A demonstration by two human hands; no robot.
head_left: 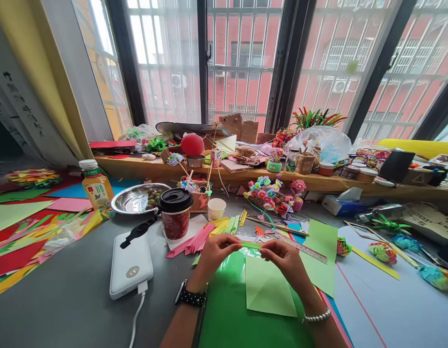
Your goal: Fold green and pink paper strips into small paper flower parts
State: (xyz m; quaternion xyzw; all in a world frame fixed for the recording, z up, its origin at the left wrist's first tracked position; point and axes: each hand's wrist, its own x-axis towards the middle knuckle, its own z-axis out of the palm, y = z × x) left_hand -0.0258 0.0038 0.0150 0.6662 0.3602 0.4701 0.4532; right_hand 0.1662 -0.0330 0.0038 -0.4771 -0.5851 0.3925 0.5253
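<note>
My left hand and my right hand each pinch one end of a narrow green paper strip, stretched level between them. A watch is on my left wrist, a beaded bracelet on my right. Beneath my hands lies a shiny green folder. On it rests a creased light green paper square, just below the strip. Beyond my left hand are folded pink paper strips. Orange-handled scissors and a pink ruler lie past my fingers, partly covered.
To the left stand a white power bank with a cable, a lidded coffee cup, a metal plate and a juice bottle. A paper cup is behind my left hand. Coloured papers and paper flowers crowd the back and right.
</note>
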